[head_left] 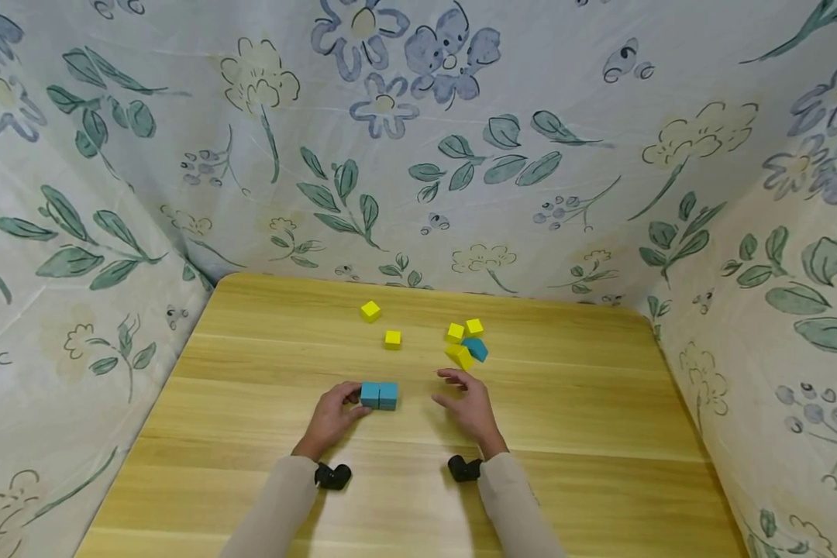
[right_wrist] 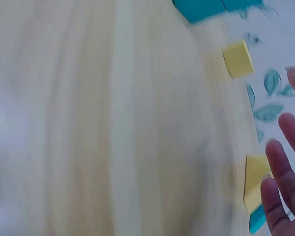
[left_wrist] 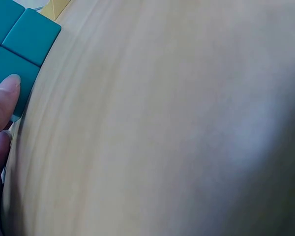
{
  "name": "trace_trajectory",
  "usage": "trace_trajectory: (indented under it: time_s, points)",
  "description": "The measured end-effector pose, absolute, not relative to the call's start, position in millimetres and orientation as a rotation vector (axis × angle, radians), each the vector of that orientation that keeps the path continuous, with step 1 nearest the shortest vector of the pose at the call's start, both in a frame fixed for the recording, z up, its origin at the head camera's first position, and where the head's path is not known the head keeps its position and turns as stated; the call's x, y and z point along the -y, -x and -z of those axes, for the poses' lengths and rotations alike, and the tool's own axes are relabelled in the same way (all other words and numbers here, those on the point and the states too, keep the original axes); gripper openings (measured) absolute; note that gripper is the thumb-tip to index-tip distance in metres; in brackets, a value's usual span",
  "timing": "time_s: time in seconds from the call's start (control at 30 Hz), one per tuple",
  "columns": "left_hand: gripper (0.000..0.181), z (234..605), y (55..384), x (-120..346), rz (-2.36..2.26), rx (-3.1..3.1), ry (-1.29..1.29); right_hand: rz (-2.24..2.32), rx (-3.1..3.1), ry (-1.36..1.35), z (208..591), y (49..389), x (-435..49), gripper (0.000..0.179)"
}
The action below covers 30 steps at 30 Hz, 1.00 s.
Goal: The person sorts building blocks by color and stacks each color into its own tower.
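Observation:
Blue blocks (head_left: 379,396) stand together near the middle of the table, with seams between their square faces. My left hand (head_left: 332,417) holds this group at its left side. In the left wrist view the thumb (left_wrist: 8,93) lies on a face of the blue blocks (left_wrist: 32,37), and the other fingers are partly cut off by the frame. To the right, apart from the group, my right hand (head_left: 469,403) has its fingers spread, holding nothing. Just beyond it are a tilted yellow block (head_left: 459,356) and a blue block (head_left: 476,349).
Farther back lie a yellow block (head_left: 370,311) and another yellow block (head_left: 393,340). Two more yellow blocks (head_left: 455,333) sit behind the tilted one. A flowered cloth (head_left: 432,201) hangs around the back and sides of the wooden table (head_left: 600,387).

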State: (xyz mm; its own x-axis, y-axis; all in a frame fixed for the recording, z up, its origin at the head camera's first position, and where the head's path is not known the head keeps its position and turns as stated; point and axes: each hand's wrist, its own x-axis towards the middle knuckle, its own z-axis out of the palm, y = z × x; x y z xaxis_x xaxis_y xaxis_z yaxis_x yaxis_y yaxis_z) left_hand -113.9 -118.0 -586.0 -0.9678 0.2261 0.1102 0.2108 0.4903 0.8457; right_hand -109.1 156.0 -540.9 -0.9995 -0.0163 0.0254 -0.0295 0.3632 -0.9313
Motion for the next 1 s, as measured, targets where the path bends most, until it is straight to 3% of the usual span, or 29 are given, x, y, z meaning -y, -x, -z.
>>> trace_trajectory:
  time_s: [0.5, 1.0]
  points:
    - [0.037, 581, 112, 117, -1.551, -2.678, -0.375, -1.676, 2.395, 0.337, 547, 144, -219, 0.037]
    - [0.038, 582, 113, 117, -1.53, -2.694, -0.368, -1.681, 2.513, 0.484, 556, 174, -226, 0.044]
